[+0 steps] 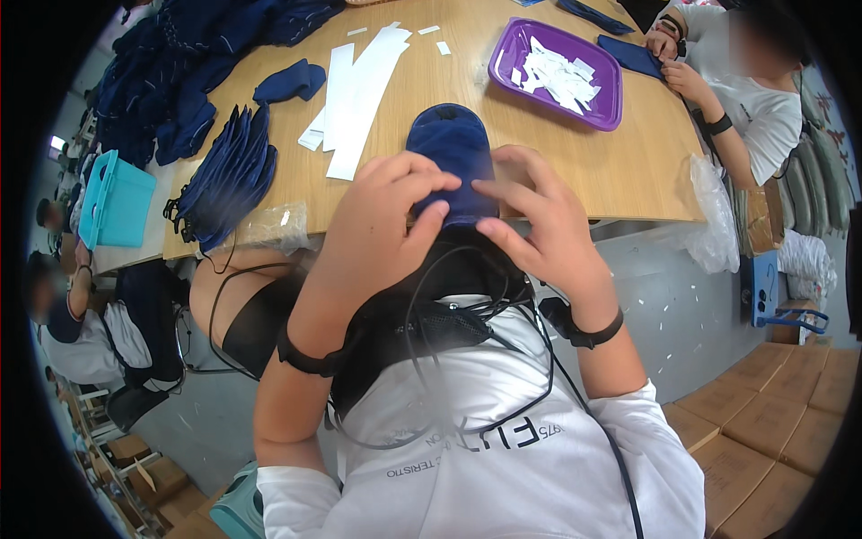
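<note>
A navy cloth piece with a rounded far end (449, 139) lies at the table's near edge in front of me. My left hand (386, 220) reaches over its left side, fingers bent and apart, the index tip on the cloth. My right hand (543, 220) comes from the other side with spread fingers; its index and thumb tips touch the cloth near its lower right edge. Neither hand visibly grips it. A fanned stack of narrow navy cloth pieces (235, 175) rests to the left, by a small folded navy piece (285, 83).
Long white paper strips (364, 99) lie beyond my left hand. A purple tray (614, 101) holds white slips. Navy cloth heaps (148, 76) and a turquoise basket (115, 199) are at left. At far right a co-worker's hands (680, 67) handle navy cloth. Cartons (759, 422) stand lower right.
</note>
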Tool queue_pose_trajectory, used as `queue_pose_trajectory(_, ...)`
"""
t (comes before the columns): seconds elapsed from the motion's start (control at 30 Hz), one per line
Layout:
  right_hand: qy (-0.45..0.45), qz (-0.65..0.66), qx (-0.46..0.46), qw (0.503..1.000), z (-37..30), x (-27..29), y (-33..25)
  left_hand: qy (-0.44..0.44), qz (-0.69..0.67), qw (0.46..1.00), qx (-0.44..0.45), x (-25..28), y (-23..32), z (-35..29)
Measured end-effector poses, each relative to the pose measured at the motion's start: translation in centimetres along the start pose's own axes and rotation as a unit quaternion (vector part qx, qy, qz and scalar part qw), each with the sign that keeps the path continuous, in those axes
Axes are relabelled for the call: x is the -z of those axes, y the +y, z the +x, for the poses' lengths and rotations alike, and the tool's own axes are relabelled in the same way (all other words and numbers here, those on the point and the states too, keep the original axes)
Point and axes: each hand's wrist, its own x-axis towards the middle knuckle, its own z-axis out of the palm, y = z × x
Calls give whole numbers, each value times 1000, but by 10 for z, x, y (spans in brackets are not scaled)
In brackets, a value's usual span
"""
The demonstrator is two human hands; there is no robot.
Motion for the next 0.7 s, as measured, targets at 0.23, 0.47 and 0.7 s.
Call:
queue_pose_trajectory(0.23,27,-7,29,999,5,4,-2,7,73,997,-3,-4,17,8)
queue_pose_trajectory(0.47,58,-19,122,991,-4,-1,8,22,16,1000,3,-5,-1,10)
queue_pose_trajectory(0.7,63,-55,157,984,-6,-10,15,67,21,998,-6,-10,4,16)
